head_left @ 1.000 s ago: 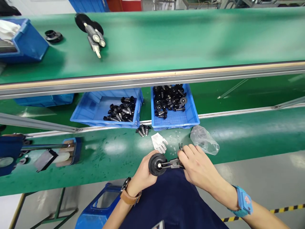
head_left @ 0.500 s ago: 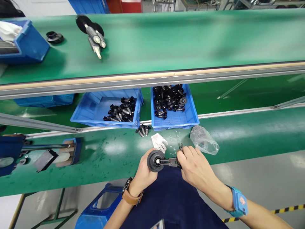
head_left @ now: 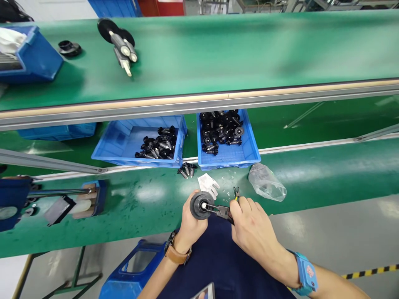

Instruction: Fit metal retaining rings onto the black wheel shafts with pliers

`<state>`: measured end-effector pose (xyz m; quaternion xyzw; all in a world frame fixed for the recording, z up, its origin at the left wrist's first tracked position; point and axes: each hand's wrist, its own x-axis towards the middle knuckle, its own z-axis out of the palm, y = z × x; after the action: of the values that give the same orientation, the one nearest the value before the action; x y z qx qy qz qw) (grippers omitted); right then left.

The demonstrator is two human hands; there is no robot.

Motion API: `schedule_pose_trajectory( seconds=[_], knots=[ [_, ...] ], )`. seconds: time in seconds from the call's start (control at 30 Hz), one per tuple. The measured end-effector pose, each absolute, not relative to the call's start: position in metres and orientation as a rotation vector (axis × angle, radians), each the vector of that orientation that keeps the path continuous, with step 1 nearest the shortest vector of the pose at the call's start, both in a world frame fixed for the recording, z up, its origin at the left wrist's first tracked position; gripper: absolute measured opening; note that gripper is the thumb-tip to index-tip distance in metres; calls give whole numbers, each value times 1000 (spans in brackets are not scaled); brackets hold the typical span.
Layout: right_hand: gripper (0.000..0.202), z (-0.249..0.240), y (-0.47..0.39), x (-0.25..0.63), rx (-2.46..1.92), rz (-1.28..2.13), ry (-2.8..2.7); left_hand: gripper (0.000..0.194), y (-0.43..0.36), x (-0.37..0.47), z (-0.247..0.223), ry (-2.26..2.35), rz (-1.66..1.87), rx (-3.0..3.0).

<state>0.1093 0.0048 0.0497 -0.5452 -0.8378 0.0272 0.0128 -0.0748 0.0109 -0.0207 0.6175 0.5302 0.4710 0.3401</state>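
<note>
My left hand (head_left: pixel 190 220) is wrapped round a black disc-topped shaft part (head_left: pixel 195 205), its round face turned up with a pale pin at the centre. In my right hand (head_left: pixel 254 222) is a pair of pliers (head_left: pixel 223 211), its slim jaws reaching left to the part's centre. Whether a ring sits at the tips is too small to tell. Beyond my right fingers lies a second, yellow-handled tool (head_left: pixel 236 192), partly hidden by the hand. Several tiny pale rings (head_left: pixel 228 194) are scattered on the bench, beside a white glove (head_left: pixel 208 184).
Two blue bins, a left one (head_left: pixel 118 158) and a right one (head_left: pixel 230 161), hold several black parts. A few more parts (head_left: pixel 187 169) lie before them. A clear plastic bag (head_left: pixel 267 182) rests to the right. A raised green shelf (head_left: pixel 233 54) spans the back; a bench fixture (head_left: pixel 90 199) stands left.
My left hand and the part have shifted slightly left and up. The pliers now slant more, with their handle end lower, and more of the yellow-handled tool shows.
</note>
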Motion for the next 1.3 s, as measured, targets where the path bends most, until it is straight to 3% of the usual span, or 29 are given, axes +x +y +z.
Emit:
schedule_pose_trajectory(
  seconds=[0.8, 1.0, 1.1, 1.17, 1.3],
  knots=[
    [22, 49, 11, 115, -1672, 127, -2665, 19, 9, -80, -30, 1225, 1071, 1515],
    [14, 41, 6, 113, -1740, 428, -2527, 17, 10, -75, -42, 1287, 1070, 1413],
    [19, 11, 16, 133, -1896, 780, -2201, 17, 12, -81, -51, 1395, 1098, 1325],
    [24, -25, 26, 156, -2283, 958, -1901, 22, 12, -86, -56, 1465, 1111, 1258],
    [25, -111, 30, 200, -2745, 1033, -1582, 26, 9, -90, -63, 1480, 1108, 1186]
  ],
)
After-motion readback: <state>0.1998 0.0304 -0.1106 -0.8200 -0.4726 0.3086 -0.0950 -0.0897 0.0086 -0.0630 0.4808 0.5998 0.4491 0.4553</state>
